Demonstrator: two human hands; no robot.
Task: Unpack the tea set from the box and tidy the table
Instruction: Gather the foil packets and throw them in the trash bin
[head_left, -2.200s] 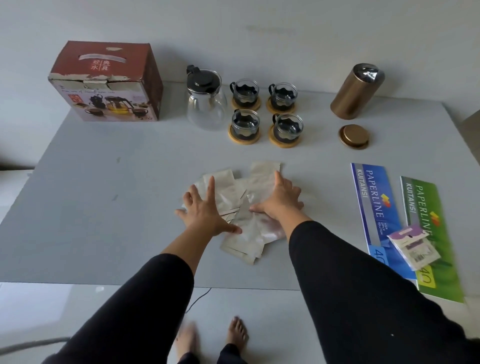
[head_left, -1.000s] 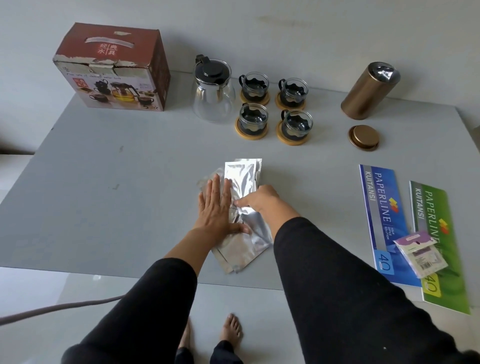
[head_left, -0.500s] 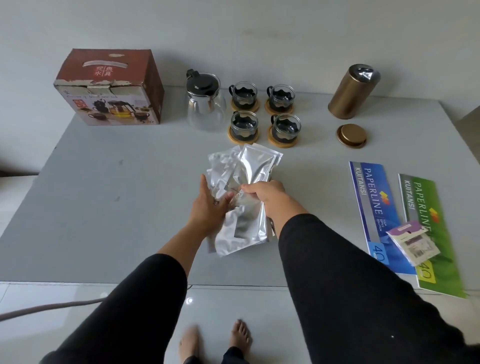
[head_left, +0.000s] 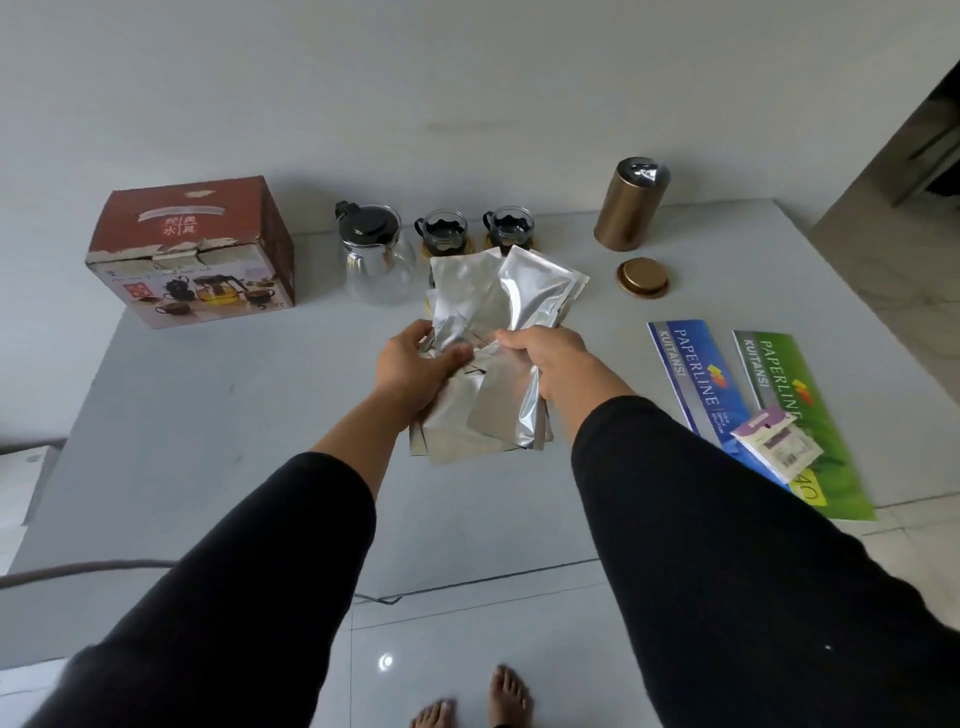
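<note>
A bundle of silver foil pouches (head_left: 498, 317) is held above the grey table (head_left: 208, 441) by both hands. My left hand (head_left: 415, 364) grips its left side and my right hand (head_left: 550, 358) grips its right side. Behind the bundle stand the glass teapot (head_left: 375, 254) with a black lid and two glass cups (head_left: 444, 232) (head_left: 508, 226) on wooden coasters; the nearer cups are hidden by the pouches. The red tea set box (head_left: 195, 249) sits at the back left.
A bronze canister (head_left: 629, 205) stands at the back right, its round lid (head_left: 642, 278) lying in front of it. A blue booklet (head_left: 691, 374) and a green booklet (head_left: 810, 431) lie at the right, with a small packet (head_left: 776, 449) on them. Bare feet show below the table edge.
The pouches lay spread flat on the table; both hands swept them into one stack, then lifted it off the table and raised it higher.
</note>
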